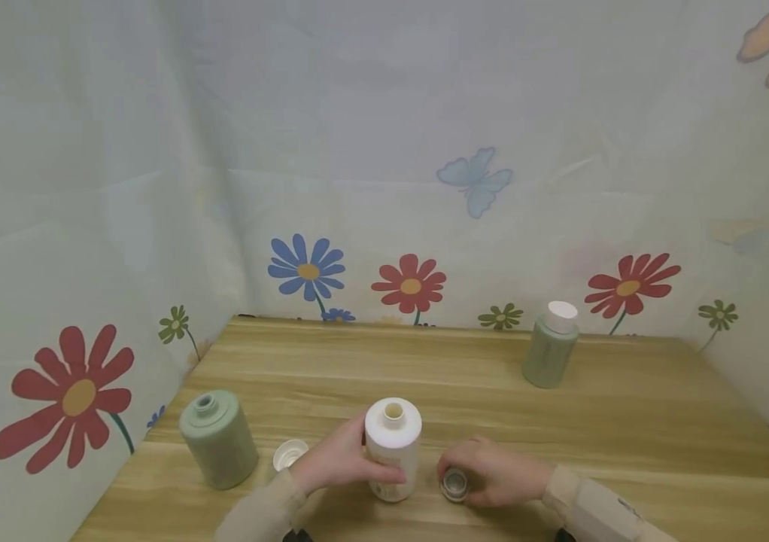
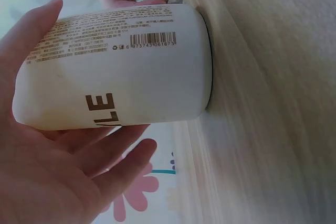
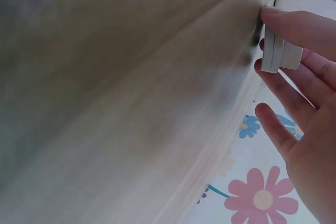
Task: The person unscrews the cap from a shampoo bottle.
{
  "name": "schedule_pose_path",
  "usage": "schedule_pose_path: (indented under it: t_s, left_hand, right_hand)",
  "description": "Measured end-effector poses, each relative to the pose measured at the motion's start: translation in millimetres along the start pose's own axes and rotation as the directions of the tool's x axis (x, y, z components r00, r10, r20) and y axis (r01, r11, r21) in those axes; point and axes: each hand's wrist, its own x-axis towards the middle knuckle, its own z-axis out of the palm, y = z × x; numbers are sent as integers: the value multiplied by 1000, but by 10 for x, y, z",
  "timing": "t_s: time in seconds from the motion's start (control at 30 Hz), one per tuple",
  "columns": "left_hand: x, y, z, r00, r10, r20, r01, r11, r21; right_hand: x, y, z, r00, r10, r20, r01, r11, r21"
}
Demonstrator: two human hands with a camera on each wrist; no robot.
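My left hand (image 1: 337, 461) grips an uncapped white bottle (image 1: 394, 446), thumb across its front and fingers behind. The bottle stands upright on the table, its round mouth facing up. In the left wrist view, brown print and a barcode show on the bottle (image 2: 131, 77). Just right of it, my right hand (image 1: 496, 470) pinches a small white cap (image 1: 454, 485) between thumb and fingers, low at the tabletop with its hollow side up. The right wrist view shows the cap (image 3: 273, 51) edge-on between the thumb and fingertips.
A green bottle without a cap (image 1: 220, 440) stands at the left. Beside it, partly behind my left wrist, lies another white cap (image 1: 290, 454). A green bottle with a white cap (image 1: 551, 350) stands at the back right. A flower-printed curtain (image 1: 371, 196) borders the wooden table (image 1: 357, 354).
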Motion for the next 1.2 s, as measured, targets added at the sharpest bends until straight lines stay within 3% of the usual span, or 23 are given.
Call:
schedule_pose_path:
  t_s: [0.47, 0.6, 0.73, 0.93, 1.1, 1.2]
  left_hand:
    - [-46, 45, -29, 1000, 15, -4, -14, 998, 68]
    - [-63, 91, -60, 999, -14, -35, 17, 997, 73]
    - [-60, 152, -84, 997, 1, -73, 4, 998, 70]
    - [-54, 329, -124, 989, 41, -144, -29, 996, 86]
    - [-76, 567, -105, 975, 102, -197, -77, 988, 130]
    - [-66, 778, -20, 956, 169, -239, -139, 981, 139]
  right_hand:
    - [41, -34, -19, 999, -10, 35, 10, 1000, -2]
    - [36, -42, -15, 999, -1, 48, 1, 1000, 10]
    - [12, -20, -1, 998, -14, 56, 14, 1000, 0]
    - [-66, -9, -102, 999, -18, 33, 19, 1000, -23]
    - [-174, -7, -250, 997, 61, 46, -62, 998, 24]
    - [-251, 31, -333, 992, 113, 62, -115, 993, 36]
